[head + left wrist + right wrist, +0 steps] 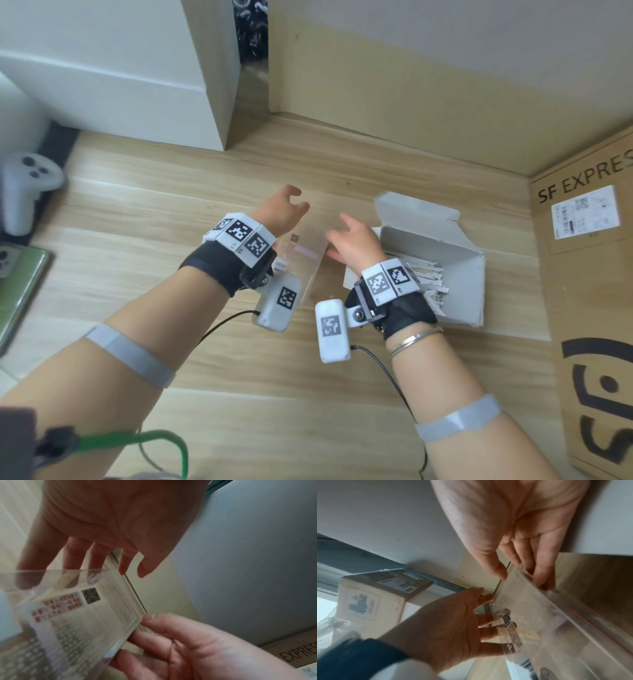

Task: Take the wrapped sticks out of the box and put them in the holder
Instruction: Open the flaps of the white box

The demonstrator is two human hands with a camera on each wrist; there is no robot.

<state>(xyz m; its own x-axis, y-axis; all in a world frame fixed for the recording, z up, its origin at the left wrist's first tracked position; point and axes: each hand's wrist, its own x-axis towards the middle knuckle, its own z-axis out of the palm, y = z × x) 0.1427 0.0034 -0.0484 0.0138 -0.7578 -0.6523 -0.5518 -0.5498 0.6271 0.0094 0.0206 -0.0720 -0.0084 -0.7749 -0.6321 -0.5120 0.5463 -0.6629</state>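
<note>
Wood-grain tabletop [144,240] carries everything — the white box [445,270] lies open at the right, its wrapped sticks [424,277] still packed inside. Just left of it, the clear holder [308,260] sits between both hands (still empty, as far as its blurred walls let me see). The left hand [281,212] touches its far side with relaxed fingers; the right hand [352,240] pinches its near edge. Steadying the holder seems the step in hand — next, the right hand must let go and reach into the box.
</note>
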